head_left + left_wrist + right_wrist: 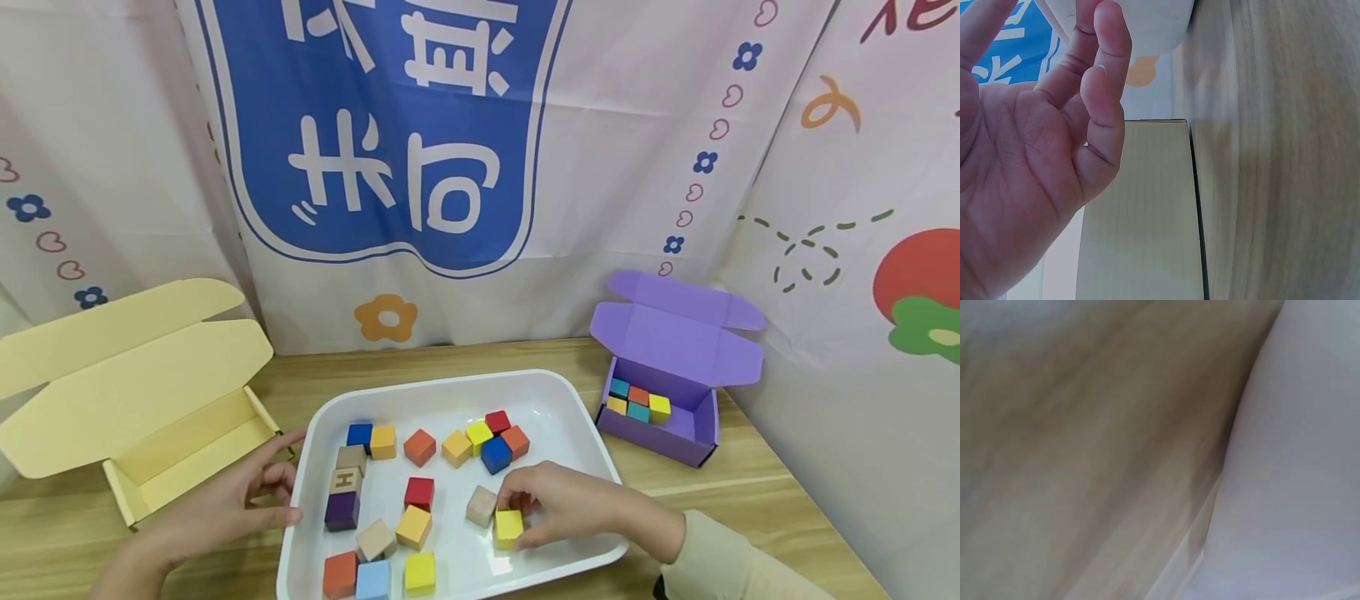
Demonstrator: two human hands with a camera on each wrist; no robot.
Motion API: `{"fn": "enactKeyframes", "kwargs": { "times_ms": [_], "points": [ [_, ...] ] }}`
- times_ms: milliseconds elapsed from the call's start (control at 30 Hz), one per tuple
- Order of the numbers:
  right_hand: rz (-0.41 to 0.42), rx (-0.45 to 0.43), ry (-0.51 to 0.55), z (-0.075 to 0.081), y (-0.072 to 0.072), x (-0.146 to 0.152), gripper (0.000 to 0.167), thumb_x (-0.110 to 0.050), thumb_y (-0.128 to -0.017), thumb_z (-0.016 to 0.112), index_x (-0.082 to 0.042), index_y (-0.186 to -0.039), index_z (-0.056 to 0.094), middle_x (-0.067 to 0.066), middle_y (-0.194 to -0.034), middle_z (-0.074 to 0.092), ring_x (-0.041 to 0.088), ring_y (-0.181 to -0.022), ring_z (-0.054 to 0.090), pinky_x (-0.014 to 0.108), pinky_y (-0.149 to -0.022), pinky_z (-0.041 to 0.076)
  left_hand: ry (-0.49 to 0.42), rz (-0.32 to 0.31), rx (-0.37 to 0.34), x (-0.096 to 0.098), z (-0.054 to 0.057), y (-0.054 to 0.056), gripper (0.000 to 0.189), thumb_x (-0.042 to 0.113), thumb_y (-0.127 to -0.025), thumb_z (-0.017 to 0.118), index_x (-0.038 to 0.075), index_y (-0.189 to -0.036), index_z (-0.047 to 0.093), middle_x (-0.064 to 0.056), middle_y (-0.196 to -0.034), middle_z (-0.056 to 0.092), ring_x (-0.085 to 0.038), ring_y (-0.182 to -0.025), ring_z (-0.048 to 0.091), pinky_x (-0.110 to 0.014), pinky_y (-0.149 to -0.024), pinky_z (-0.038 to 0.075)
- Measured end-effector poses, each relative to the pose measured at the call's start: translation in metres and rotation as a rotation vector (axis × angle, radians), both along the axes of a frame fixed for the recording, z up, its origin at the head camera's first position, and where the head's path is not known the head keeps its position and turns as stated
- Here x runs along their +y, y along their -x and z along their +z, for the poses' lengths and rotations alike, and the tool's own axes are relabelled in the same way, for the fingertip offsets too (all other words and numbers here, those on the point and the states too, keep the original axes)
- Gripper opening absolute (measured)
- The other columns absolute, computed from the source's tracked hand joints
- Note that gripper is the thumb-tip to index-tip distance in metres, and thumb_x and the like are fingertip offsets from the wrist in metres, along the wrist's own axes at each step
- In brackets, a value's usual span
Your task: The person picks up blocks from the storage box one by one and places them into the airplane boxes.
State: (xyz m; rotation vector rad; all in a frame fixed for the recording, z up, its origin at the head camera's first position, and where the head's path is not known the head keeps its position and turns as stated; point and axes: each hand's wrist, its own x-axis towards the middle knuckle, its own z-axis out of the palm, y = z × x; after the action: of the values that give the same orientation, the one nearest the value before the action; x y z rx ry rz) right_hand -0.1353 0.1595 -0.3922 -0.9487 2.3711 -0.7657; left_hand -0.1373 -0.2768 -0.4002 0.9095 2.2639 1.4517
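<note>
While your left hand (221,502) lies relaxed and empty by the tray (450,393), your right hand (573,502) pinches a yellow block (507,531) inside it, likely a pick-up step, the next move wanting a lift clear of the wooden block (481,506).

One small yellow cube (508,530) showed plain faces; a beige wooden cube (347,481) bore a brown H. The rectangular tray (551,433) was white, the pale yellow cardboard box (150,375) and purple cardboard box (667,333) solid-toned, the wooden counter (780,492) streaked tan.
</note>
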Motion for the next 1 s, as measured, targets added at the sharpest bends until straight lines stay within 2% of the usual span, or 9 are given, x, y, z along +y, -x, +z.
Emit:
{"fn": "enactKeyframes", "kwargs": {
  "times_ms": [400, 667, 1000],
  "points": [
    [-0.015, 0.02, 0.006, 0.004, 0.0, 0.002, 0.028, -0.022, -0.085, 0.08, -0.021, -0.109, 0.066, -0.017, -0.096, 0.059, 0.0, -0.085, 0.055, 0.016, -0.081, 0.05, 0.007, 0.017, -0.005, 0.0, 0.001, -0.001, 0.083, -0.002, -0.093, 0.063, -0.003, -0.155, 0.008, -0.007, -0.099, 0.068, -0.007, -0.09, 0.063, -0.023, -0.076, 0.052],
    [-0.026, 0.034, 0.039, 0.009, 0.002, 0.005, 0.027, -0.021, -0.085, 0.079, -0.02, -0.108, 0.065, -0.015, -0.095, 0.059, 0.003, -0.087, 0.056, 0.018, -0.083, 0.052, 0.028, 0.038, -0.027, 0.002, 0.005, -0.003, 0.084, 0.003, -0.093, 0.066, -0.003, -0.155, 0.009, -0.006, -0.1, 0.069, -0.012, -0.091, 0.065, -0.024, -0.078, 0.053],
    [-0.039, 0.055, 0.085, 0.015, 0.007, 0.014, 0.026, -0.021, -0.087, 0.077, -0.022, -0.109, 0.064, -0.014, -0.1, 0.062, 0.007, -0.09, 0.059, 0.02, -0.086, 0.053, 0.035, 0.046, -0.049, 0.003, 0.007, -0.004, 0.084, 0.006, -0.094, 0.066, -0.002, -0.155, 0.009, -0.007, -0.101, 0.069, -0.013, -0.092, 0.065, -0.024, -0.079, 0.053]
  ]
}}
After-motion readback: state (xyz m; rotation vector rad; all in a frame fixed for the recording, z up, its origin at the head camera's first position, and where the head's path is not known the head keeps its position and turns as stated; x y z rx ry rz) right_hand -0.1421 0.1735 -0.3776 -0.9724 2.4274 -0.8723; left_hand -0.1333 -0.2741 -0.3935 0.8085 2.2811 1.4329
